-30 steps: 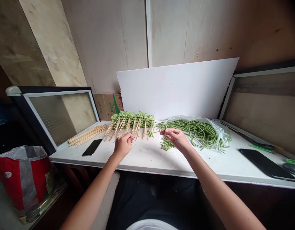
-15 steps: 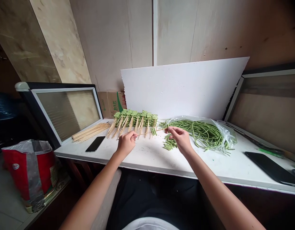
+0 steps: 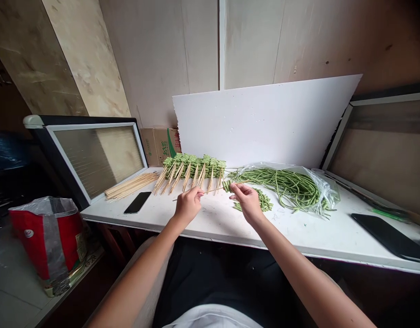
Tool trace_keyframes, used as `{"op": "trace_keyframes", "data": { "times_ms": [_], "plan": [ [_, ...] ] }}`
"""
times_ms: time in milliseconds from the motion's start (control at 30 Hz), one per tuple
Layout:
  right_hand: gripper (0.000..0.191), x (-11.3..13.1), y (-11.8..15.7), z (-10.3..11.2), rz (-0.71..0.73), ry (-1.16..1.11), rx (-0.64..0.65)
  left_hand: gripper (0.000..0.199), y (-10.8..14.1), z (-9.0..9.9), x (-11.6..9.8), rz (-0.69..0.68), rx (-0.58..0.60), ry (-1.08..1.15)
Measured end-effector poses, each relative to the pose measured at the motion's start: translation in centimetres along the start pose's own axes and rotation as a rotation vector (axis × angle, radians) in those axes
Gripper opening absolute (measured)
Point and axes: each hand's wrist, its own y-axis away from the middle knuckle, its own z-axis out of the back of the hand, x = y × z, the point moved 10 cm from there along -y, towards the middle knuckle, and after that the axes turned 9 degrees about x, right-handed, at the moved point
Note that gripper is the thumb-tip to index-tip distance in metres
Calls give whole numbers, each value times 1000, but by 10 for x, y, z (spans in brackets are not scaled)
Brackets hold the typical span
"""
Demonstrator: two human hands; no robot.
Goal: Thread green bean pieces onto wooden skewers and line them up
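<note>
My left hand [image 3: 189,202] is closed around a thin bamboo skewer [image 3: 213,189], held level above the table. Short green bean pieces [image 3: 226,186] are threaded side by side on it. My right hand [image 3: 246,200] pinches a bean piece at the right end of that row, and the skewer's tip pokes out beyond the fingers. Below and behind this hand lies a heap of cut bean pieces [image 3: 263,200], partly hidden. At the back, finished bean skewers [image 3: 196,164] are stacked with their bare sticks pointing towards me.
Long green beans [image 3: 291,182] spill from a clear plastic bag [image 3: 324,193] on the right. Bare skewers [image 3: 129,186] lie at left, near a phone [image 3: 138,202]. Another dark phone-like device [image 3: 389,234] rests at the right edge. A red bag [image 3: 48,246] stands lower left.
My right hand has slid left along the skewer, bringing its bean piece from near the tip up against the others. My left hand keeps its hold. The view has shifted slightly.
</note>
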Motion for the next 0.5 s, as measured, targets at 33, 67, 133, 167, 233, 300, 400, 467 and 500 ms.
{"op": "trace_keyframes", "data": {
  "times_ms": [33,67,133,167,233,300,400,467,500],
  "plan": [
    [32,0,0,-2,-6,-9,4,26,0,2,-1,3,-5,-5],
    [32,1,0,-4,-8,-6,21,26,0,4,-1,5,-8,-11],
    [31,3,-4,-3,-6,15,76,25,-2,10,1,15,-16,-27],
    [32,4,-6,-1,-7,33,110,24,-2,13,3,25,-21,-35],
    [35,3,-12,10,-4,124,173,22,-4,18,10,52,-26,-47],
    [34,-2,-19,26,9,333,215,21,-6,19,17,78,-14,-51],
    [23,-24,-25,46,-21,765,309,21,-7,15,26,99,22,-48],
    [14,-44,-25,53,-87,978,397,21,-7,11,28,102,40,-45],
    [12,-52,-25,56,-113,1058,422,21,-7,10,28,99,47,-46]
  ]
}}
